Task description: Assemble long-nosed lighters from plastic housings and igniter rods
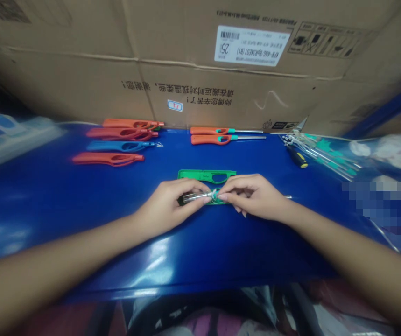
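My left hand [167,200] is closed around a clear lighter fuel tank [196,197], held nearly level with its valve end pointing right. At that end, the fingertips of my right hand [258,196] pinch together over small parts too fine to make out. Beneath both hands lies a green lighter shell half [217,202], mostly covered by my fingers. A metal lighter tube [288,197] pokes out past my right wrist. Just beyond my hands, the other green shell half [200,175] rests with its hollow inside facing up.
Red lighter shells [109,159] and a blue one [116,146] lie at the back left. Two orange lighters [209,139] with metal tubes are behind the green halves. A screwdriver [296,157] and several metal tubes [329,156] sit back right, before a cardboard wall [91,88].
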A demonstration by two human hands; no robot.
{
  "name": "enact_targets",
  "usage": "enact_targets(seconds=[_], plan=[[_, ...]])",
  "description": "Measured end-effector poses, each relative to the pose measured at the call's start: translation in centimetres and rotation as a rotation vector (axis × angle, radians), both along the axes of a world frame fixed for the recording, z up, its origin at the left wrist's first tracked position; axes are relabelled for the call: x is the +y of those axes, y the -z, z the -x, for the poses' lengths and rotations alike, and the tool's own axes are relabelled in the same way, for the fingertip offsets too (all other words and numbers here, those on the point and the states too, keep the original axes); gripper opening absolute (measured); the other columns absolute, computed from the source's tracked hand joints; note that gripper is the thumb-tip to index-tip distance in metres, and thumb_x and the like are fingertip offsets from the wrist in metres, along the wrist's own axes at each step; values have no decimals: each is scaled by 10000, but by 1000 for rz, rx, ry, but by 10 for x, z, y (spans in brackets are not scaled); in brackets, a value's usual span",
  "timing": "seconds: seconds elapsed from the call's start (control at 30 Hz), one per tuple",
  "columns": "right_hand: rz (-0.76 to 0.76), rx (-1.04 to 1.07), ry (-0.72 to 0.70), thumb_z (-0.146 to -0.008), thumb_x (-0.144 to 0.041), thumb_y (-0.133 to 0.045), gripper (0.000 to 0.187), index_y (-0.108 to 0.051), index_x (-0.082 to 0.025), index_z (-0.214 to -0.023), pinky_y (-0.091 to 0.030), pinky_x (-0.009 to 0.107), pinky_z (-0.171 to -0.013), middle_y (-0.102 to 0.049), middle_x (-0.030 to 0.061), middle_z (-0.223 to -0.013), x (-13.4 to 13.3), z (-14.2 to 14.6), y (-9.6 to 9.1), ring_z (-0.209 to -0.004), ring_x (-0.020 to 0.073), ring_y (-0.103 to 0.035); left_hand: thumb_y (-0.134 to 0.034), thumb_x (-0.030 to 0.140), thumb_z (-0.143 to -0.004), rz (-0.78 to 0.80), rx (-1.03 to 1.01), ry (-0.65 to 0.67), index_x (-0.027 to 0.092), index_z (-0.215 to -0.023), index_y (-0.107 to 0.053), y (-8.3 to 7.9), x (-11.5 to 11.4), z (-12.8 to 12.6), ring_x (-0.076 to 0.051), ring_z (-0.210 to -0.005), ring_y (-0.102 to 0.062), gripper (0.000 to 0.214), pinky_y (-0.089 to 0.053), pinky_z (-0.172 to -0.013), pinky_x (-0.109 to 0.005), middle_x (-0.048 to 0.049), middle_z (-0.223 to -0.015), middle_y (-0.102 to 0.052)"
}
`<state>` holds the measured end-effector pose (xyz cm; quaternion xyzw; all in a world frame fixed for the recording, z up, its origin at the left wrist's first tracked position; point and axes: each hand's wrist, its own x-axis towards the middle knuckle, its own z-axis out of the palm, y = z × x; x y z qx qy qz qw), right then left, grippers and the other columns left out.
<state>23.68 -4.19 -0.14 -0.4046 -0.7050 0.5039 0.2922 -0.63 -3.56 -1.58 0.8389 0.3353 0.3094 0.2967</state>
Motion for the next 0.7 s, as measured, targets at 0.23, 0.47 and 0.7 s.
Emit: enact_targets(seconds=[0.23, 0.47, 0.7], plan=[[-53, -37, -26, -914, -390, -664, 249, -697, -144, -895, -500, 184, -404, -590, -7, -705, -1, -2, 1, -488, 76, -582, -662, 303, -941, 6, -15, 11, 203, -1044, -715, 0, 0, 0, -118, -788, -670, 153, -501, -729, -211, -7, -954, -746], [-62, -50, -23, -910, -389, -670, 247, -693, -144, -884, -478, 185, -416, -600, -6, -715, 0, -2, 2, -484, 65, -574, -661, 305, -941, -11, -5, 10, 192, -1035, -723, -3, -1, -1, -132, -802, -662, 159, -494, -737, -230, -23, -954, -738], [-55, -46, -27, -918, -350, -656, 217, -692, -137, -898, -465, 187, -411, -590, -12, -689, 1, -3, 4, -465, 68, -562, -667, 304, -937, -17, -4, 7, 185, -1035, -723, -3, 0, -1, -130, -827, -661, 164, -489, -762, -231, -22, -960, -727]])
